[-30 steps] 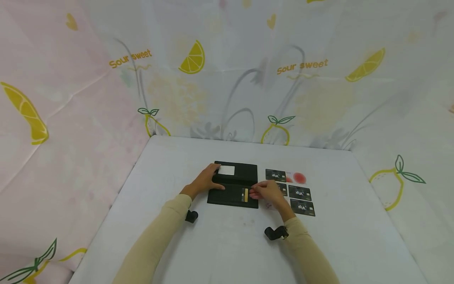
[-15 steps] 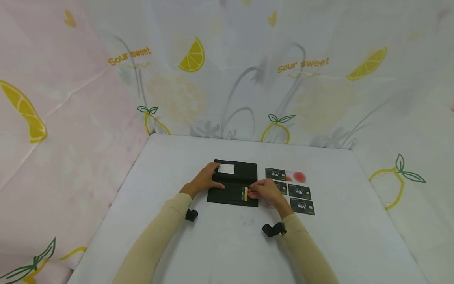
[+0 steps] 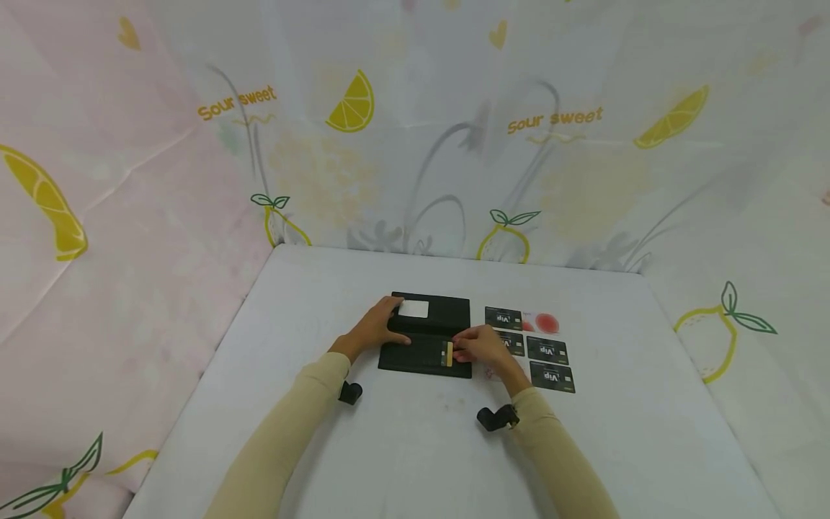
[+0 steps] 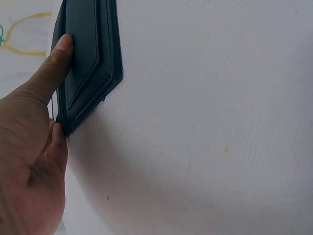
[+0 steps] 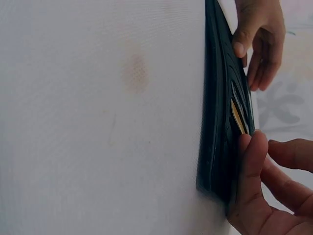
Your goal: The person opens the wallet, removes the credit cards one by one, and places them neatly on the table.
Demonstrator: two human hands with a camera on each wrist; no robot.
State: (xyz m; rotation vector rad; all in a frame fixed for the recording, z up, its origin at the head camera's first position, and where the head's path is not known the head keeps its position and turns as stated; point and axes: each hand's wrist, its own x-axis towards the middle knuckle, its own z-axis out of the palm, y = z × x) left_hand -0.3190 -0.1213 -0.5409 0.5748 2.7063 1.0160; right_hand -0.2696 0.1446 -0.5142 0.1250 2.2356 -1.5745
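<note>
Black wallet (image 3: pixel 426 335) lies open mid-table; the left hand (image 3: pixel 376 330) presses flat on it. The right hand (image 3: pixel 483 347) pinches a gold card (image 3: pixel 448 354) at its slot: feed it square, wallet held firm.

Long beige sleeves (image 3: pixel 279 447) — small black wrist cameras (image 3: pixel 494 418) strapped on.

The head camera looks forward and down from above the desk (image 3: pixel 415 447), taking in both arms and the open black wallet (image 3: pixel 428 335) at some distance. Each wrist camera sits low and close over the desk, viewing the wallet (image 4: pixel 88 63) edge-on from opposite ends (image 5: pixel 222 122). All three views share it.
</note>
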